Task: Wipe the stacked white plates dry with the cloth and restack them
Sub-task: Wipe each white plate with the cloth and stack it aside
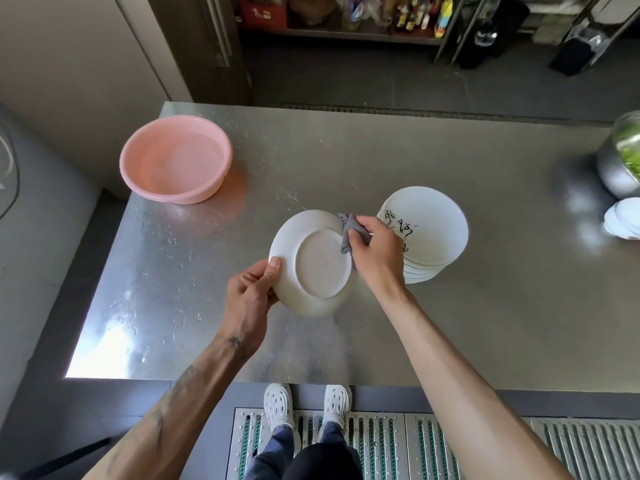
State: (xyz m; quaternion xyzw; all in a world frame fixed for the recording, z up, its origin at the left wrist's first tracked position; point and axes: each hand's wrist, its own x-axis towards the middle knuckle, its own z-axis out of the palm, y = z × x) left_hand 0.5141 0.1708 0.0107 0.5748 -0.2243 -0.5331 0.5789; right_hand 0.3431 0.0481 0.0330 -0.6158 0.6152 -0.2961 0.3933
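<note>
Both hands are busy over the middle of the steel table point(450, 323). The person's left hand point(251, 292) grips a white plate point(311, 263) by its lower left rim, thumb laid across the edge and fingers curled underneath, so the plate is held clear of the tabletop and tilted, its underside and round foot ring facing up. The right hand point(377, 251) is closed around a small grey cloth point(348, 233), bunched between the fingers and pressed against the upper right part of that upturned plate, right at the rim.

Just to the right, partly behind the right hand, a stack of white plates point(429, 237) stands on the table; the top one sits face up and carries black brush lettering on its left side. The held plate and the stack are close but I cannot tell whether they touch.

In the upper left of the frame a pink plastic basin point(175, 161) rests on the table's corner, well apart from the plates. At the far right edge sits a metal bowl point(620, 164) with something green in it, and just below it a second small pile of white dishes point(623, 220), cut off by the frame. At the bottom, white perforated shoes point(306, 407) stand on a metal floor grate point(398, 445).
</note>
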